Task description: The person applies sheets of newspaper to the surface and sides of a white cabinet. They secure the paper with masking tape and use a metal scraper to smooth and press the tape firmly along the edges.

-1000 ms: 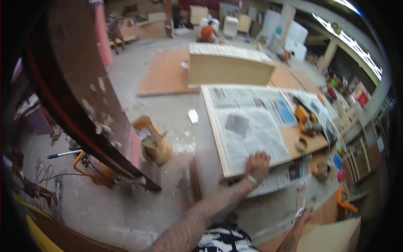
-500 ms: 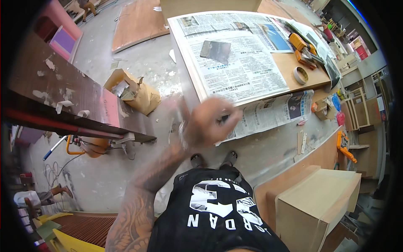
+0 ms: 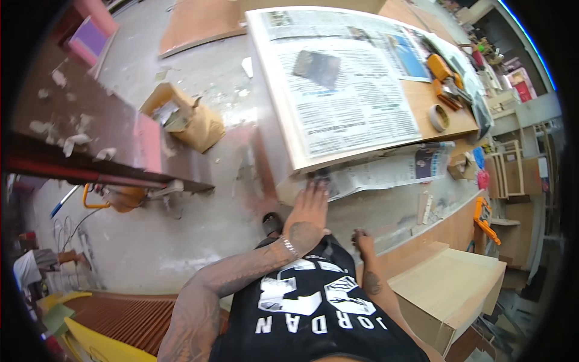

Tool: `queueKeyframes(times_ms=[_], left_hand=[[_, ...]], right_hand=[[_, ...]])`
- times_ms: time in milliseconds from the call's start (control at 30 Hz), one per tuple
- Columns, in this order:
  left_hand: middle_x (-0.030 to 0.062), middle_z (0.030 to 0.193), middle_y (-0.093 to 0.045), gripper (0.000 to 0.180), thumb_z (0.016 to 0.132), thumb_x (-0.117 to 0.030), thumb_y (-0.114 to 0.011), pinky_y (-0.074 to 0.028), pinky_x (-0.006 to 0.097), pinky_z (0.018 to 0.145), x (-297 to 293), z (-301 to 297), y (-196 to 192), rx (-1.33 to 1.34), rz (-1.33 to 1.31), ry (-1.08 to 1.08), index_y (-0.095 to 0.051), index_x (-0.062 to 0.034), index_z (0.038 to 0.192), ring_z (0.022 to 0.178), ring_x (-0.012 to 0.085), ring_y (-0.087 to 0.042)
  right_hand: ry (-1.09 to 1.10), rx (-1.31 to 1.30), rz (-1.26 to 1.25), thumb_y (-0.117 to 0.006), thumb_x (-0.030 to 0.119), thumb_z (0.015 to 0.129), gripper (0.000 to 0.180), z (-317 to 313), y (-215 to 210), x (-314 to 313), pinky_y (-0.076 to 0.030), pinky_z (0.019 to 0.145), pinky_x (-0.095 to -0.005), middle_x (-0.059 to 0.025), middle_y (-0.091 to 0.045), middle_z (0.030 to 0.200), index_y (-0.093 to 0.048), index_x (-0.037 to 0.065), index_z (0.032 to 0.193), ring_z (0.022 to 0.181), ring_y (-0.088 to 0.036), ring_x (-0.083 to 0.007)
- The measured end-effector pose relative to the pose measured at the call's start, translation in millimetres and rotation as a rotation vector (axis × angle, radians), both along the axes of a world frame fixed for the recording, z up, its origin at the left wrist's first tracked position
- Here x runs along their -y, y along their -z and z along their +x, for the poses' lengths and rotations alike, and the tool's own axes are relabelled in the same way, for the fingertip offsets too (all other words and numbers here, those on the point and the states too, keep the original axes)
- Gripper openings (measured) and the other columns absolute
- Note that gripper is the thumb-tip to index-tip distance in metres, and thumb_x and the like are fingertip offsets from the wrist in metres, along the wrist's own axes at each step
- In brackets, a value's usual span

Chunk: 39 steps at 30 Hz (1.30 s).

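Observation:
My left hand stretches out its fingers at the table's near edge. Its fingertips meet the corner of a newspaper sheet hanging below the tabletop; a small dark patch by them is too blurred to name. Nearer my body, to the right, my right hand hangs low with loosely curled fingers, and I see nothing in it. More newspaper covers much of the table, topped by a dark, worn square piece. To its right a tape roll rests on bare wood, near a yellow-orange tool.
A brown paper bag of scraps stands on the floor left of the table. Farther left is a dark panel with peeling patches. A pale wooden box lies at the lower right. Another person is at the far left.
My left hand has come down from the table corner toward me, and its fingers have straightened onto the hanging newspaper. My right hand has come into view. The whole view has shifted slightly.

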<state>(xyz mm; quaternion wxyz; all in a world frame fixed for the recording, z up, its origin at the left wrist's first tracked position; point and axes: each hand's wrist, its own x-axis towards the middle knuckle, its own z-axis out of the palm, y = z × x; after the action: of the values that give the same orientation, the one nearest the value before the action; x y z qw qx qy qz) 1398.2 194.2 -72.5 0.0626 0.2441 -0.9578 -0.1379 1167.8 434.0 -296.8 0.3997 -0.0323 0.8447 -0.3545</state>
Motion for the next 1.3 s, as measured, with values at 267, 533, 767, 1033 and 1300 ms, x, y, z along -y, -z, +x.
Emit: queueKeyframes(times_ms=[267,533,767,1033,1300], left_hand=[[0.0166,0.139,-0.051,0.072,0.076,-0.043,-0.081,-0.039,0.046,0.106,33.8,-2.9,-30.8,-0.164,0.162,0.054,-0.057,-0.0006,0.130,0.128,0.0380,-0.047],[0.0146,0.131,-0.055,0.058,0.080,-0.038,-0.080,-0.042,0.047,0.102,48.5,-16.6,-32.2,-0.138,0.223,0.066,-0.062,-0.0058,0.125,0.117,0.0383,-0.051],[0.0137,0.128,-0.056,0.060,0.079,-0.037,-0.081,-0.042,0.047,0.101,50.3,-24.8,-41.6,-0.067,0.170,0.081,-0.062,-0.0058,0.127,0.116,0.0377,-0.052],[0.0189,0.131,-0.053,0.061,0.079,-0.043,-0.078,-0.043,0.048,0.102,74.3,-28.7,-36.8,-0.028,0.285,0.347,-0.063,0.0020,0.117,0.117,0.0378,-0.054],[0.0168,0.161,-0.031,0.092,0.078,-0.044,-0.079,-0.023,0.045,0.124,94.1,-34.4,24.4,-0.261,0.310,0.536,-0.039,-0.0024,0.150,0.151,0.0315,-0.025]], right_hand=[[-0.007,0.066,-0.035,-0.063,0.029,0.099,0.030,-35.5,9.6,12.2,-0.052,0.060,-0.0320,-0.0077,-0.070,0.076,-0.068,0.001,0.109,0.061,-0.063,-0.0168],[0.135,-0.986,0.250,-0.067,0.019,0.089,0.060,-132.9,-81.8,43.6,-0.036,0.113,-0.0471,-0.0311,-0.050,0.139,-0.047,-0.005,0.141,0.131,-0.046,-0.0464],[-0.055,-1.175,-0.172,-0.062,0.029,0.096,0.057,-55.8,-221.3,149.2,-0.031,0.116,-0.0528,-0.0293,-0.047,0.144,-0.050,-0.005,0.139,0.136,-0.041,-0.0475],[-0.232,-1.153,0.273,-0.054,0.032,0.094,0.063,-110.9,-180.1,212.6,-0.017,0.119,-0.0652,-0.0325,-0.028,0.158,-0.049,-0.010,0.140,0.149,-0.020,-0.0482],[-0.488,-1.240,0.384,-0.056,0.037,0.092,0.076,-128.9,-171.5,210.1,-0.019,0.113,-0.0742,-0.0280,-0.020,0.163,-0.032,0.002,0.155,0.149,-0.019,-0.0498]])
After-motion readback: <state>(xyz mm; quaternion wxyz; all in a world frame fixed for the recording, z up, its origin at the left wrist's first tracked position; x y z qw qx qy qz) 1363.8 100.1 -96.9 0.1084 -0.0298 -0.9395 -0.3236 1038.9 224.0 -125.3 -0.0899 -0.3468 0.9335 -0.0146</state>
